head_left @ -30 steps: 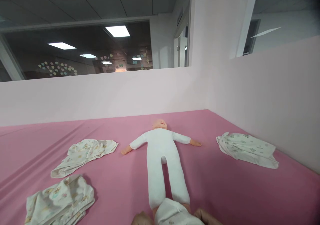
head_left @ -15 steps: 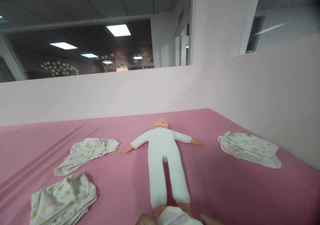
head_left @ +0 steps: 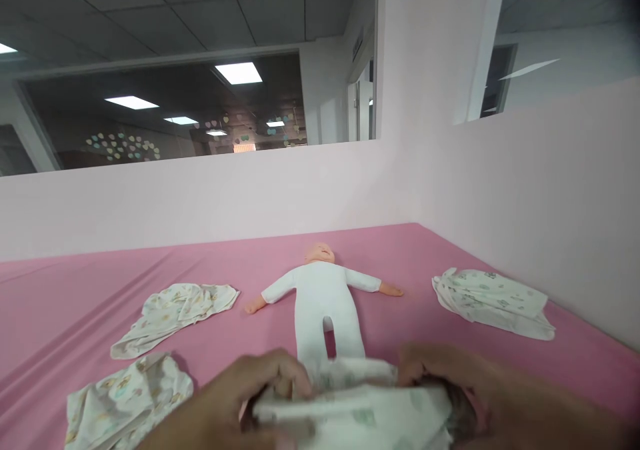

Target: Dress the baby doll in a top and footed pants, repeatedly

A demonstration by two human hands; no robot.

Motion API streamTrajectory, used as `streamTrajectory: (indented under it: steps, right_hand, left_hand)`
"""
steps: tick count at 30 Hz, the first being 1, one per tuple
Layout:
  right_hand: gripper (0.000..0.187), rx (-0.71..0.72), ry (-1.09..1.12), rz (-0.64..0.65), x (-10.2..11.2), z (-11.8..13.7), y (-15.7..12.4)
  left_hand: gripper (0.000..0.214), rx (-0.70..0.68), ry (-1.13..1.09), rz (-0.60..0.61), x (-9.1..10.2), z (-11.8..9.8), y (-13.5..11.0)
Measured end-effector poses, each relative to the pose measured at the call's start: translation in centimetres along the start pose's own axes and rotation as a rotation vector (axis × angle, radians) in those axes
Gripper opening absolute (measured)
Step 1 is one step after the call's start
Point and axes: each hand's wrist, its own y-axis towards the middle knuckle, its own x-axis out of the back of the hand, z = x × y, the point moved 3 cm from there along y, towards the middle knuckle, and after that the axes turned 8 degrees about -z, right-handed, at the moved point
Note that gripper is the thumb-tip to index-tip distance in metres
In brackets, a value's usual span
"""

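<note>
A baby doll (head_left: 326, 293) in a white bodysuit lies on its back, arms spread, head toward the far wall. In front of its legs, a white baby garment (head_left: 373, 417) with a faint green print is stretched between my hands. My left hand (head_left: 240, 390) pinches the garment's left edge, and my right hand (head_left: 465, 380) grips the right edge. Both hands are closed on the cloth and a little blurred by motion. The doll's lower legs and feet are hidden behind the garment, so whether they are inside it I cannot tell.
A pink sheet (head_left: 390, 253) covers the surface. Two printed cloth garments, one farther off (head_left: 180, 310) and one nearer (head_left: 133, 397), lie to the left. Another printed garment (head_left: 495, 303) lies at right. White walls (head_left: 225, 197) with windows border the far and right sides.
Both hands have risen from the bottom edge into view with the garment. It now covers the doll's lower legs, which showed before. The camera view has tipped slightly up.
</note>
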Motion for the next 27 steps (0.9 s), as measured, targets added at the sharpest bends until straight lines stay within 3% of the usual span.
streamTrajectory:
  steps: [4, 10, 20, 27]
  right_hand:
    - [0.023, 0.145, -0.221, -0.096, 4.1, 2.8, 2.1]
    - [0.03, 0.196, -0.209, -0.11, 8.1, 4.7, 4.2]
    - [0.016, 0.376, -0.27, -0.278, 9.9, 4.9, 2.3]
    - [0.023, 0.352, -0.495, -0.01, 8.4, 4.8, 1.3]
  left_hand:
    - [0.029, -0.199, -0.043, -0.086, 2.9, -2.3, 3.3]
    - [0.025, -0.283, -0.099, -0.192, 4.9, -3.9, 6.4]
    - [0.014, -0.336, -0.224, -0.07, 5.9, -4.6, 5.4]
    - [0.026, -0.533, -0.415, 0.121, 4.6, -3.5, 4.8]
